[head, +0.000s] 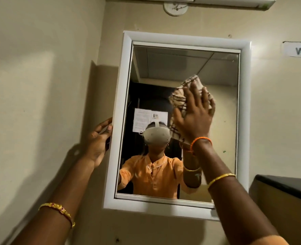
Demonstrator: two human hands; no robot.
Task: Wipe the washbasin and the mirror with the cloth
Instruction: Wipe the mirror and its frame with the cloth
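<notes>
A white-framed mirror [222,106] hangs on the beige wall in front of me. My right hand [194,117] presses a beige cloth with dark brown stripes [179,99] flat against the glass, right of its middle, fingers spread over the cloth. My left hand [98,140] grips the outer left edge of the mirror frame [118,121] at mid height. The glass reflects a person in an orange shirt wearing a headset. The washbasin is out of view.
A black-topped ledge [285,184] juts from the wall at the lower right, close to my right forearm. A paper label reading "WS" [299,50] is stuck on the wall upper right. A tube light fitting [216,1] runs along the top.
</notes>
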